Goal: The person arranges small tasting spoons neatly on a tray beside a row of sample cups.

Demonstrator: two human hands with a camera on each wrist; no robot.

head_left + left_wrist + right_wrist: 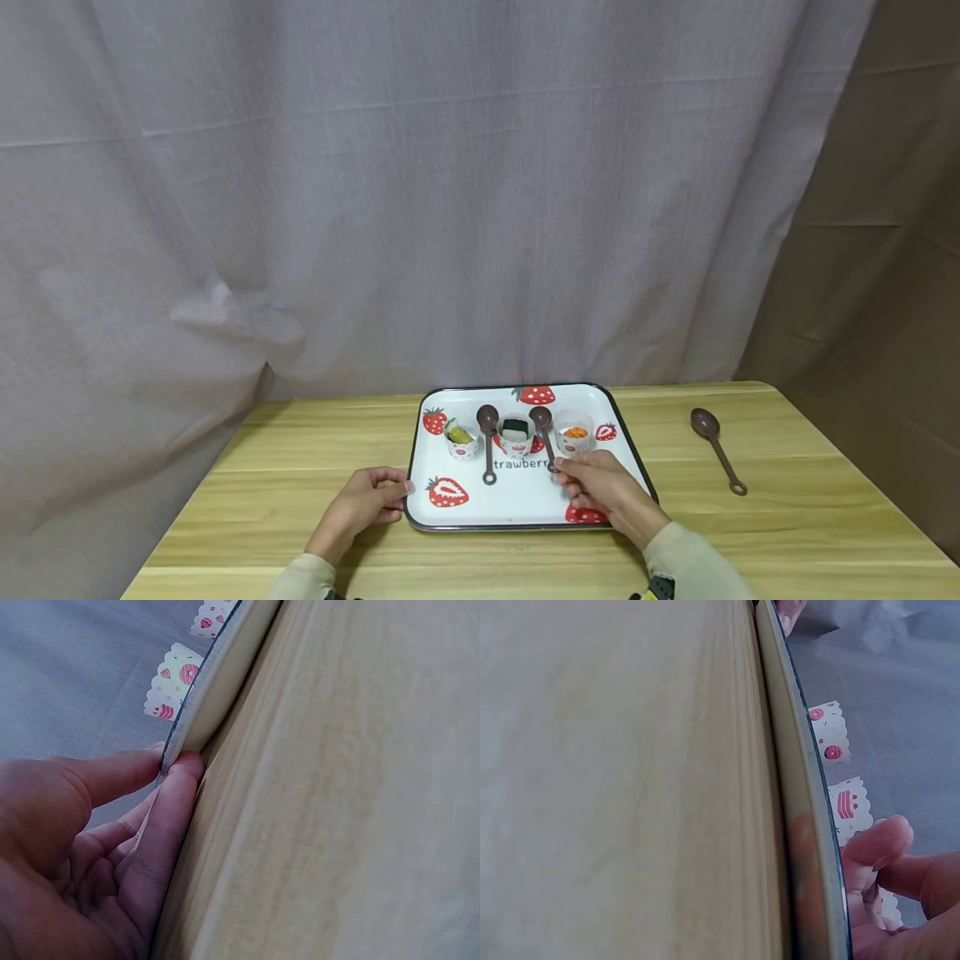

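Observation:
A white tray (517,504) with a dark rim and strawberry prints lies on the table. At its left edge my left hand (369,502) pinches the rim, thumb above and a finger beneath it in the left wrist view. Over the tray's right half, my right hand (603,492) holds the ring end of a brown spoon (542,421) between thumb and fingers. That spoon lies between a paper cup (516,448) with a dark-and-white piece and a cup (574,442) of orange bits. A second brown spoon (488,446) rests left of the middle cup, beside a cup (463,450) with green-yellow food.
Another brown spoon (717,450) lies on the wooden table (795,533) to the right of the tray. Behind the table's back edge hangs a grey curtain (450,208).

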